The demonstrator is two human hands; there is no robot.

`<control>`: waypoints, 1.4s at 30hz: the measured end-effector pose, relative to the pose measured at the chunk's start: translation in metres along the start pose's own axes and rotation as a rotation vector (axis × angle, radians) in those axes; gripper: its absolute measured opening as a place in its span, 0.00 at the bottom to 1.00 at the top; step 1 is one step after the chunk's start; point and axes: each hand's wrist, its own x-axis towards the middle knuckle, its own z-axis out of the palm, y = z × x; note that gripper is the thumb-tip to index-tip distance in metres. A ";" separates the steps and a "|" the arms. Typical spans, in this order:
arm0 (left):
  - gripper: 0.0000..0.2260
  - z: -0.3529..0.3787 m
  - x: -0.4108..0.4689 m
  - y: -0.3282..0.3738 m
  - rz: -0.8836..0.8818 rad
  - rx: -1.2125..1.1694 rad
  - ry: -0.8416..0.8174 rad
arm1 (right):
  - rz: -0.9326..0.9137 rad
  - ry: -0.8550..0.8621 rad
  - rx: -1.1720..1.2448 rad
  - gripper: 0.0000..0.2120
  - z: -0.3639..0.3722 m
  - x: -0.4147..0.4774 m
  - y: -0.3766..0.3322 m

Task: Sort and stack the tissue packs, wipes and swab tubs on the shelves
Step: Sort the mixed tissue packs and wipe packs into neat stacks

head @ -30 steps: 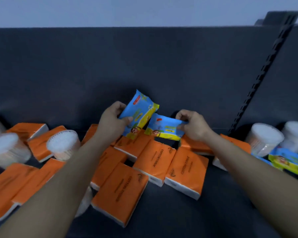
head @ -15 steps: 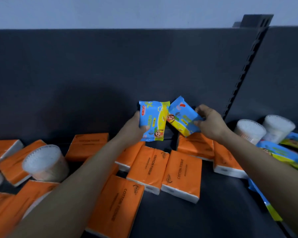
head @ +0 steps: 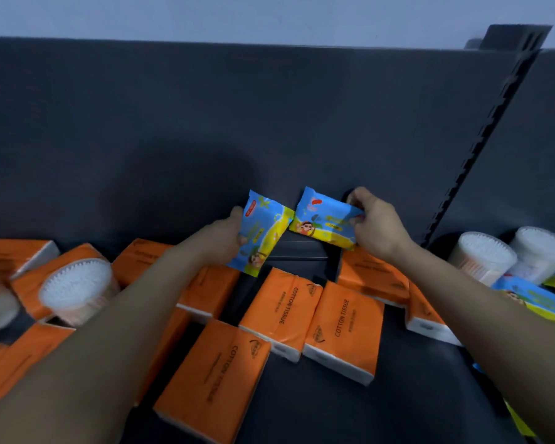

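My left hand (head: 220,241) grips a blue-and-yellow wipes pack (head: 261,233), held upright and slightly tilted above the shelf. My right hand (head: 377,225) grips a second blue-and-yellow wipes pack (head: 326,219) by its right end, lying more level. The two packs touch at their inner corners, close to the dark back panel. Below them several orange tissue packs (head: 284,312) lie scattered flat on the dark shelf (head: 366,411). White swab tubs stand at the left (head: 76,288) and at the right (head: 481,256).
More wipes packs (head: 535,298) lie at the right under my forearm. A slotted upright rail (head: 481,139) runs up the back panel on the right. Bare shelf shows at the front right.
Both hands have carried their wipes packs further back toward the panel. The right pack has turned more level. The view has shifted slightly.
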 end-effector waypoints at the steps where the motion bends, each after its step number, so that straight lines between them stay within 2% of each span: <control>1: 0.22 -0.006 -0.001 -0.002 -0.004 0.052 0.026 | -0.015 0.015 0.007 0.12 0.001 0.000 -0.002; 5: 0.16 -0.022 -0.006 -0.010 0.040 0.200 0.223 | -0.053 0.048 0.081 0.12 0.008 -0.001 -0.009; 10: 0.12 -0.013 -0.007 -0.013 0.071 0.142 0.355 | -0.043 0.138 0.029 0.12 0.019 -0.008 -0.008; 11: 0.12 -0.010 -0.006 -0.014 0.065 0.084 0.362 | -0.045 0.163 0.072 0.11 0.021 -0.011 -0.006; 14: 0.12 -0.003 -0.007 -0.015 0.051 -0.291 0.299 | -0.021 0.155 0.249 0.11 0.021 -0.014 -0.003; 16: 0.13 -0.001 -0.006 -0.015 0.054 -0.356 0.256 | -0.007 0.070 0.252 0.11 0.020 -0.012 0.000; 20: 0.15 0.005 0.003 -0.016 0.066 -0.182 0.118 | -0.010 -0.135 0.030 0.12 0.022 -0.012 0.007; 23: 0.15 0.005 0.008 -0.011 0.095 -0.056 0.063 | -0.048 -0.169 -0.115 0.14 0.023 -0.013 0.004; 30: 0.19 0.004 0.011 -0.006 0.111 0.398 -0.003 | -0.065 -0.286 -0.346 0.16 0.029 -0.007 -0.009; 32: 0.18 0.006 0.010 -0.004 0.123 0.436 0.032 | -0.057 -0.268 -0.387 0.16 0.030 -0.007 -0.008; 36: 0.13 0.002 0.009 -0.005 0.123 0.298 0.158 | -0.024 -0.161 -0.467 0.12 0.029 -0.011 -0.009; 40: 0.11 0.007 0.005 -0.005 0.111 0.410 0.325 | -0.007 -0.038 -0.560 0.15 0.031 -0.016 -0.014; 42: 0.10 0.008 0.005 -0.007 0.124 0.379 0.365 | -0.026 -0.005 -0.588 0.16 0.032 -0.017 -0.014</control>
